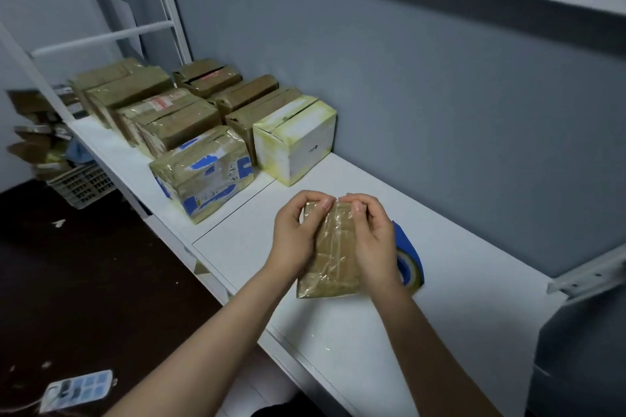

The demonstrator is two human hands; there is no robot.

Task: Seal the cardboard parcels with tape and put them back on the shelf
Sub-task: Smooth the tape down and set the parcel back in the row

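Observation:
A small brown cardboard parcel (333, 257) wrapped in clear tape sits on the white shelf (474, 281). My left hand (296, 234) grips its left side with the fingers curled over the far top edge. On the right side my right hand (371, 240) holds it, fingertips pressing on the far edge. A blue tape dispenser (411, 264) with a roll lies just right of the parcel, partly hidden by my right hand.
Several taped parcels stand in rows at the shelf's left end, among them a white box (298, 142) and one with blue markings (203, 173). A crate of cardboard scraps (81, 183) and a blue-white packet (79, 389) lie on the dark floor. A metal bracket (589, 274) juts in at right.

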